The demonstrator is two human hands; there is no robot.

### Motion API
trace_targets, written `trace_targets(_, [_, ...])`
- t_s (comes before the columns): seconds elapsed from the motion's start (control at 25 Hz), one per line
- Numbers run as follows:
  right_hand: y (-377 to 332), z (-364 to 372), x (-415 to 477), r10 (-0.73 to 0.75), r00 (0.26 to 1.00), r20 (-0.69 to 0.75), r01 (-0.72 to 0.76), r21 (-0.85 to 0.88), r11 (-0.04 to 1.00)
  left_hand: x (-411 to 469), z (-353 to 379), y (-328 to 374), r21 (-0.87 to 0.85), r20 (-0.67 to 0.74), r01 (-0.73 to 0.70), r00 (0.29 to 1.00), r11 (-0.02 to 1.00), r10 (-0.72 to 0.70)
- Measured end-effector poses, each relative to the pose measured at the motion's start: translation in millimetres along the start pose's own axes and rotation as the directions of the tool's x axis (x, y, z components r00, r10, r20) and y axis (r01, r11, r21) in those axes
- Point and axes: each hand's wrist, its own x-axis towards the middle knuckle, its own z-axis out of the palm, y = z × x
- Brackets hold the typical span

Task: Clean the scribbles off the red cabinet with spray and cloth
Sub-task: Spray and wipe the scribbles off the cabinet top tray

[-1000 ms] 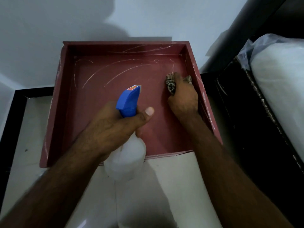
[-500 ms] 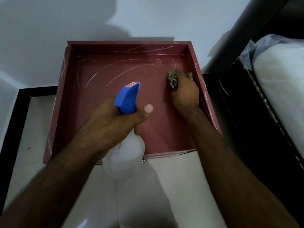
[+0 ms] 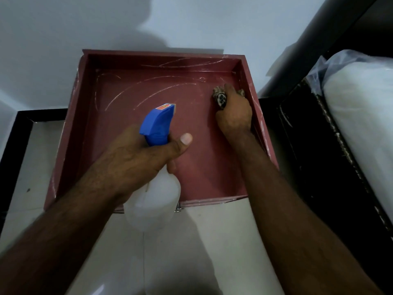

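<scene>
The red cabinet (image 3: 127,116) lies open side up on the floor, a shallow box with white curved scribbles across its inner panel and back wall. My left hand (image 3: 136,160) grips a white spray bottle (image 3: 153,201) by its neck, and the blue trigger head (image 3: 157,122) points toward the back of the cabinet. My right hand (image 3: 234,113) presses a crumpled patterned cloth (image 3: 220,96) against the inner panel near the right wall, at the far right corner.
A pale tiled floor (image 3: 212,241) lies in front of the cabinet. A black-framed panel (image 3: 12,135) sits to the left. On the right stands dark furniture (image 3: 319,167) with a plastic-wrapped white bundle (image 3: 361,116). A light wall (image 3: 191,22) rises behind.
My right hand has slid the cloth a little farther toward the back right corner. The spray bottle in my left hand has barely shifted.
</scene>
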Motion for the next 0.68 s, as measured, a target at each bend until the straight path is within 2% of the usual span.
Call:
trace_targets(0.24, [18, -3, -39, -0.035, 0.999, -0.017, 0.035, 0.021, 0.999, 4, -5, -3, -0.023, -0.004, 0.023, 1.000, 0.999, -0.023])
trace_targets(0.4, [13, 1, -12, -0.022, 0.998, -0.050, 0.024, 0.043, 0.999, 14, -4, -9, -0.046, -0.002, 0.016, 1.000, 0.999, -0.016])
trace_targets(0.56, [3, 7, 16, -0.042, 0.998, -0.045, 0.043, 0.018, 0.999, 20, 0, -20, -0.087, -0.045, -0.087, 0.996, 0.992, 0.083])
trace_targets(0.68, [8, 7, 16, -0.043, 0.999, -0.022, 0.044, 0.017, 0.999, 25, 3, -35, -0.073, -0.056, -0.076, 0.996, 0.994, 0.072])
